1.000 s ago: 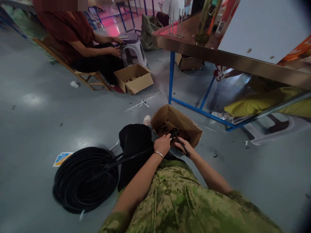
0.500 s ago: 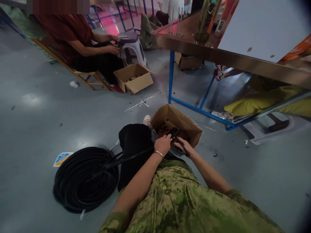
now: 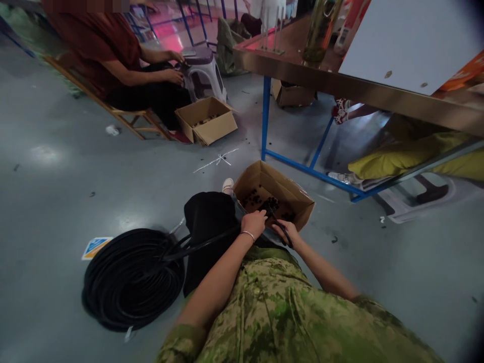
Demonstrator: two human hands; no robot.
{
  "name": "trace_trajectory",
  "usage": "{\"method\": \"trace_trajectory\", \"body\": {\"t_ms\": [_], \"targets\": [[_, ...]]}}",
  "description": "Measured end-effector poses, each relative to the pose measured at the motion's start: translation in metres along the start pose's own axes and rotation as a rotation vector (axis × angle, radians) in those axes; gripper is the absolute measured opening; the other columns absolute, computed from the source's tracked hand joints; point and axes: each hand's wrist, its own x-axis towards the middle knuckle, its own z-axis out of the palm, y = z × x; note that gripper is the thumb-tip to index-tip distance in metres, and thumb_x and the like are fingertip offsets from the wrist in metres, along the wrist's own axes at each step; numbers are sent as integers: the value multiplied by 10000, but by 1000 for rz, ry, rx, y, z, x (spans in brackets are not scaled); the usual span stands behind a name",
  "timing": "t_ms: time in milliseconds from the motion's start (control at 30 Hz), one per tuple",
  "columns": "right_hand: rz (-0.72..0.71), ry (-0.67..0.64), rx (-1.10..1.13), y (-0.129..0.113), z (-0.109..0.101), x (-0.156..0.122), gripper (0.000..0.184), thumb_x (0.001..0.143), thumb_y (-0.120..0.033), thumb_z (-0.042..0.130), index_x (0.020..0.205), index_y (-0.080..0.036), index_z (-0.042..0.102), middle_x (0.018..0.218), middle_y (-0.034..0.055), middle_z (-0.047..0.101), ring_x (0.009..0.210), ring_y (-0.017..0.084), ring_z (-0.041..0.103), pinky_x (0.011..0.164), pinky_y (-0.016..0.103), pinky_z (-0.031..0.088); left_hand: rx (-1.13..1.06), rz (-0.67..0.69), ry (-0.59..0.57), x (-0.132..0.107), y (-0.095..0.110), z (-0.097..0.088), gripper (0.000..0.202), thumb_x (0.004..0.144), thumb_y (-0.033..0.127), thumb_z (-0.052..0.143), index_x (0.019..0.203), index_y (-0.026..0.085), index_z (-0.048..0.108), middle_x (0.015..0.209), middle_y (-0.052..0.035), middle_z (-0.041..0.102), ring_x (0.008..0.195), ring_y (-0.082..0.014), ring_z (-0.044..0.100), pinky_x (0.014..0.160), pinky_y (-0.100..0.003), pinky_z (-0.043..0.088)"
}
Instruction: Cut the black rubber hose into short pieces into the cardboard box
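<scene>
I sit on the floor with an open cardboard box (image 3: 293, 194) in front of my knees; small dark pieces lie in it. My left hand (image 3: 254, 223) is closed on a black tube (image 3: 204, 244) that runs left to a big black coil (image 3: 130, 277) on the floor. My right hand (image 3: 285, 231) grips a black handled tool (image 3: 282, 227) at the tube's end, over the near edge of the box. The two hands nearly touch.
A person in a red top (image 3: 113, 55) sits on a wooden chair at the back left, beside another cardboard box (image 3: 212, 132) and a plastic stool (image 3: 204, 75). A blue-legged table (image 3: 340, 85) stands at the right, with yellow sacks (image 3: 408, 156) under it.
The view has shifted slightly. My hands stay at the box edge; the right hand has drawn a little nearer to me.
</scene>
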Motion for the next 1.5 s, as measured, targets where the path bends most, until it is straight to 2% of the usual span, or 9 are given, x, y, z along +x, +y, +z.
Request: {"method": "trace_trajectory", "body": {"t_ms": [133,400,600,733,933,1100,1267,1367,1500], "targets": [[-16,34,-75,2,7,1,359,850,-445,508,784,-153,705,624,18,589,610,156,523,535,224,391,-6,-18,-1,1,0,2,290,971,342,371,1144,226,572,1057,-96,674,937,-212,665,758,-301,479],[-11,50,-145,11,13,-1,323,831,-399,509,799,-152,716,612,17,610,600,161,528,567,236,391,21,-17,-23,4,-1,6,285,967,336,378,1111,199,583,1045,-118,677,918,-221,672,759,-309,480],[9,61,-132,13,18,-4,345,828,-431,509,777,-169,729,595,32,622,586,190,542,571,271,414,21,-21,-23,6,-2,9,298,956,325,391,1099,171,603,1038,-137,687,930,-248,679,766,-343,498],[52,82,-129,20,22,-6,345,826,-448,512,754,-182,719,581,27,623,592,196,566,586,277,441,26,-35,-59,7,-4,11,296,943,307,416,1081,147,624,1031,-164,694,960,-256,680,797,-355,503],[221,25,-54,36,27,-6,371,788,-509,540,654,-188,669,490,2,558,478,158,519,470,247,402,35,-35,-86,6,-3,10,285,913,270,455,1059,116,646,1010,-182,700,959,-273,682,813,-368,507],[225,-8,53,35,25,-7,411,748,-562,571,745,-164,676,539,-4,569,508,144,520,490,240,422,12,-45,-33,1,0,5,293,918,268,434,1093,124,620,1052,-170,682,967,-264,673,820,-367,505],[230,-109,328,13,14,-10,511,788,-555,552,1096,-153,622,657,-7,596,544,144,547,527,255,461,-88,-82,90,-4,0,-1,294,942,335,414,1123,188,594,1087,-108,674,932,-223,672,790,-320,495],[132,-126,293,-1,5,-9,517,800,-507,575,1187,-166,596,787,21,648,667,167,588,621,275,490,-143,-107,147,-6,-1,-2,314,955,364,394,1156,216,584,1102,-87,673,920,-211,669,772,-307,485],[25,-146,184,-12,-2,-3,487,816,-472,585,1200,-175,612,945,59,689,806,203,615,738,314,506,-179,-109,176,-8,0,-2,327,957,374,399,1190,232,579,1132,-78,668,954,-197,657,794,-291,471]]}}
